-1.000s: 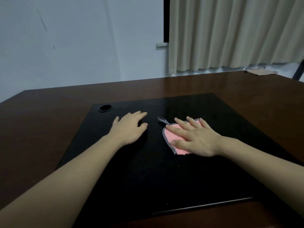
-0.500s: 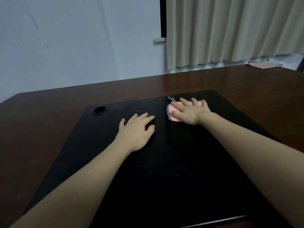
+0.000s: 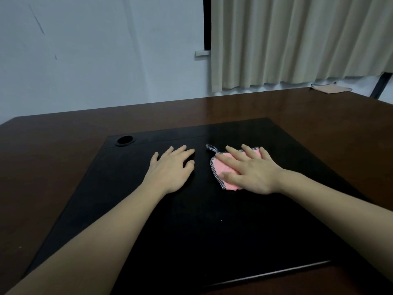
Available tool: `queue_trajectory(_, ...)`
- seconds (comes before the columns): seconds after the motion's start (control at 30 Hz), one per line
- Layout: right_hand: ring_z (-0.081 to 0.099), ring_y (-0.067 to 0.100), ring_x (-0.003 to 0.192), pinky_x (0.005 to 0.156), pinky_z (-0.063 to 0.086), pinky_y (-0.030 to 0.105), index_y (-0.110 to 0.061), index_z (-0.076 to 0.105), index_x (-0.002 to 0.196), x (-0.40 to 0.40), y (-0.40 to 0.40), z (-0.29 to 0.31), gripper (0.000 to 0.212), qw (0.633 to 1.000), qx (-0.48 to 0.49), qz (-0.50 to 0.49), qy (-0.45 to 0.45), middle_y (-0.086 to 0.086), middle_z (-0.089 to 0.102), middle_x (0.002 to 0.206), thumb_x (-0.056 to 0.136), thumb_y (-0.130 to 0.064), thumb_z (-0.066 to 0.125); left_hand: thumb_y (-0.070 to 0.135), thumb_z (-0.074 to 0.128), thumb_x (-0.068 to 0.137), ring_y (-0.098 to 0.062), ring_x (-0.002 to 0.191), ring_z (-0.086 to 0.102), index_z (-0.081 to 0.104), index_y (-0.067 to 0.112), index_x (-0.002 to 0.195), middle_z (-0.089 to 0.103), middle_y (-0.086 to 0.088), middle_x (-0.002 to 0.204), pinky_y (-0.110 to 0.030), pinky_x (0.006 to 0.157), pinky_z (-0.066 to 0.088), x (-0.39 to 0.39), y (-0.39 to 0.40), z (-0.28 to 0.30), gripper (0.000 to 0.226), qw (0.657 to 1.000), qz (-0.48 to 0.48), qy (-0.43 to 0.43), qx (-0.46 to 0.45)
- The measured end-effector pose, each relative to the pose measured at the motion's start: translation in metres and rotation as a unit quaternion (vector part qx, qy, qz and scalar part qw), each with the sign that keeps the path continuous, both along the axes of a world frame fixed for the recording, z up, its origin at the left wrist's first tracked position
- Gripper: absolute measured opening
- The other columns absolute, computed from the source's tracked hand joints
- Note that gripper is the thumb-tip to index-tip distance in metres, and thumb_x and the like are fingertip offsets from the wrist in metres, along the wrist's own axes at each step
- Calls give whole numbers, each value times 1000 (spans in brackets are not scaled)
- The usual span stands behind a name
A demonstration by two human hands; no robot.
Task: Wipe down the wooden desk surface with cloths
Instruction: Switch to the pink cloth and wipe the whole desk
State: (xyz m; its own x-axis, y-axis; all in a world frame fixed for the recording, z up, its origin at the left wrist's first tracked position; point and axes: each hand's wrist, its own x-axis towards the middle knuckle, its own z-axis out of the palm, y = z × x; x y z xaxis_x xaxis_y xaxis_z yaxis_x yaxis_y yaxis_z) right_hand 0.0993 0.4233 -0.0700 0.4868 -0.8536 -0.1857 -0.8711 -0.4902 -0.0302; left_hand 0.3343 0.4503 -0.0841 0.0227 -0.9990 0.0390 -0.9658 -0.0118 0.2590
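1. Bench [image 3: 53, 167] brown wood, black panel [image 3: 191, 231] set in its middle; round hole [image 3: 124, 140] at panel's far-left corner could snag the cloth's loop.
2. Left hand [image 3: 170, 170] flat on panel, fingers straight, grip on nothing; no cloth under it, so it may smear.
3. Pink cloth [image 3: 223, 169] on panel under right hand [image 3: 251, 171], fingers spread, pressing, not gripping; cloth may bunch or slip out.
4. Wood beyond panel risks being skipped.

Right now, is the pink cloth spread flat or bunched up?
Flat: the pink cloth lies on the black panel under the right hand, fingers straight.
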Motion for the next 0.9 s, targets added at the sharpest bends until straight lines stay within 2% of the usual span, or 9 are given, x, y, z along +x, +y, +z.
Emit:
queue_trajectory(0.27,-3,33,156,119,-1,67,-46,1,160,32,-98,-2,71,995,-11,-100,-10,-8,-5,170,97,-74,19,46,34,105,-17,155,11,32,42,154,20,15,166,-54,125,4,2,-1,-1,50,1000,4,8,-11)
queue_trajectory(0.43,-4,34,156,119,-2,68,-42,4,160,41,-112,2,71,991,-11,-132,-19,-6,-4,171,98,-72,19,46,35,105,-17,155,12,33,42,154,21,14,166,-55,125,5,0,-2,2,50,1000,1,11,-9)
queue_trajectory(0.57,-5,33,156,120,-2,65,-44,1,161,29,-87,2,71,995,-11,-94,-9,-7,-6,170,98,-73,18,46,36,104,-17,155,14,34,42,154,22,15,166,-54,125,7,-2,-1,2,50,1000,1,7,-15)
queue_trajectory(0.9,-13,25,156,122,-7,59,-49,-5,158,-24,35,0,69,1000,5,18,-9,-13,-12,169,97,-73,16,44,32,106,-18,155,14,29,41,156,19,14,167,-51,125,9,-2,2,1,50,1000,-2,-18,-5)
